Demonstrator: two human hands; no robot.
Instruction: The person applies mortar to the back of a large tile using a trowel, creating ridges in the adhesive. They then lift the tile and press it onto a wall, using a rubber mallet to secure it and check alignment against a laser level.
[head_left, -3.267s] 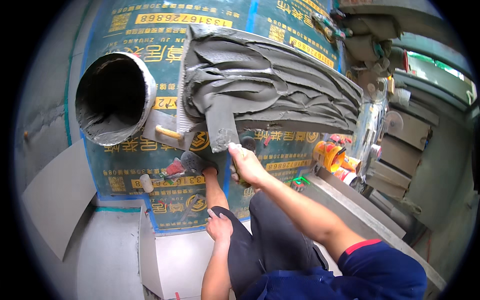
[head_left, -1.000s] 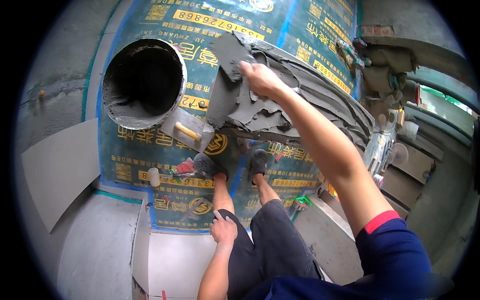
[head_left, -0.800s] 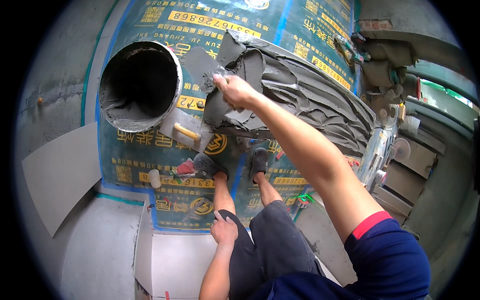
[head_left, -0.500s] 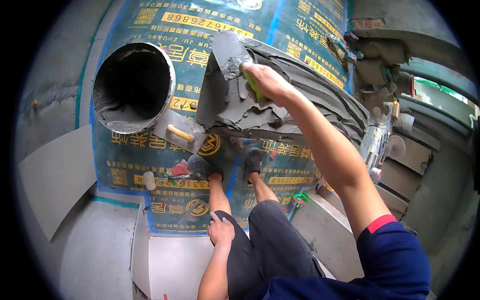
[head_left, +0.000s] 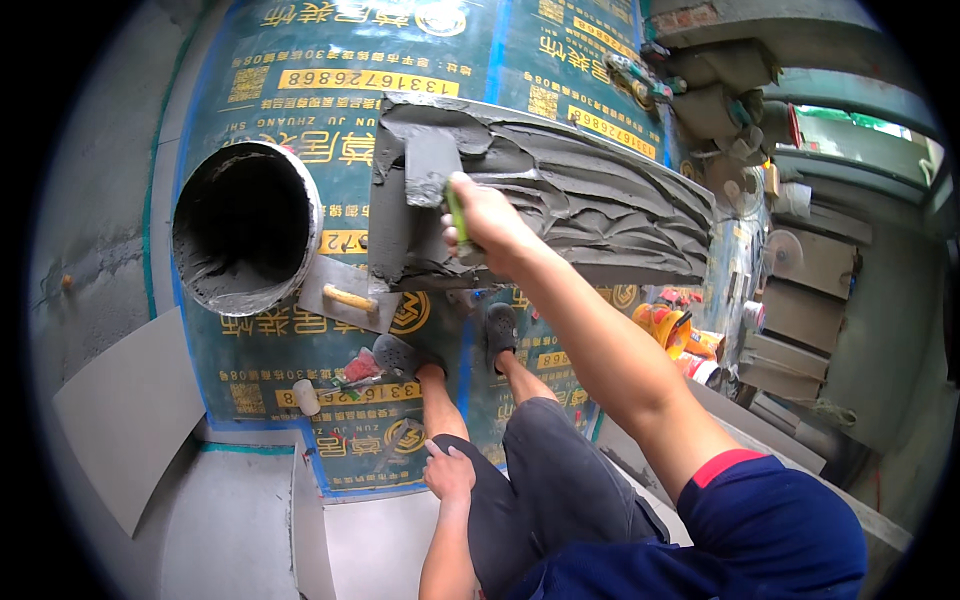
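In my right hand is a green-handled trowel, its flat blade pressed into thick grey mortar near the left end of a long slab. The mortar lies over the slab in wavy ridges. A bucket on its left has a dark, smeared inside. Below the slab, a notched metal trowel with a wooden handle lies flat. My left hand rests on my left thigh, fingers loosely extended and holding nothing.
Printed green protective sheeting covers the floor. A pale panel lies at the left, a small white cylinder near my feet. Orange buckets, a fan and boards stand at the right, power tools at the top right.
My right hand and trowel have moved lower and leftward since half a second ago, the blade now further down on the mortar. The whole view has shifted downward. My left hand stays on the thigh.
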